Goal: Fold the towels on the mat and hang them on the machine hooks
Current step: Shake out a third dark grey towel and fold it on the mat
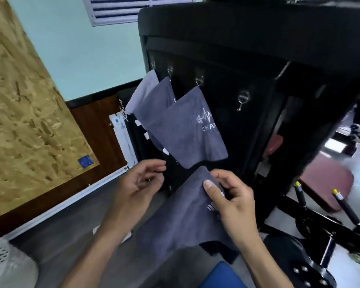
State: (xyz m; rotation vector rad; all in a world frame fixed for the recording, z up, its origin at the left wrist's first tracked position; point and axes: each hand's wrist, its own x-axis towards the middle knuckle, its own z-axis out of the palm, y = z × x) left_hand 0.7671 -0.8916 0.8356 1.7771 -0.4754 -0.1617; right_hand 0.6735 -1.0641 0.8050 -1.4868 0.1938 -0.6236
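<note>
Folded grey towel [181, 215]: top corner pinched by right hand [231, 204], left hand [137, 183] released alongside; free hook [243, 100] up-right, nearer right hand.

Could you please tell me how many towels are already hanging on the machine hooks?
3: a pale towel on the leftmost hook, a grey towel beside it, and a grey towel with a logo on the third; others may be hidden.

Both forearms were bare to the frame's lower edge, with no sleeve, watch or band visible. The left hand [140, 183] and the right hand [230, 201] wore no gloves or rings. The right thumbnail [207, 182] was short and unpainted.
</note>
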